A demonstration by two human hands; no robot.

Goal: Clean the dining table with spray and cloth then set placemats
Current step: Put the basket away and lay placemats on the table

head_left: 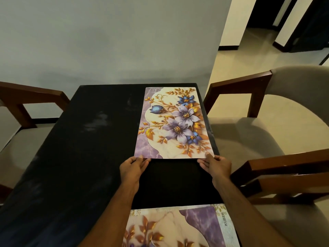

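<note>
A floral placemat (174,122) with purple and blue flowers and gold leaves lies on the far right part of the black dining table (80,139). My left hand (132,168) pinches its near left corner, thumb on top. My right hand (216,165) pinches its near right corner the same way. A second placemat (179,227) of the same pattern lies at the table's near edge, between my forearms. Pale smears show on the tabletop left of the far mat. No spray bottle or cloth is in view.
Wooden-armed chairs with beige cushions stand on both sides: one at the left (26,107), two at the right (267,104) (284,175). A grey wall (106,41) rises just behind the table's far edge. A tiled floor and doorway (263,32) lie at the right.
</note>
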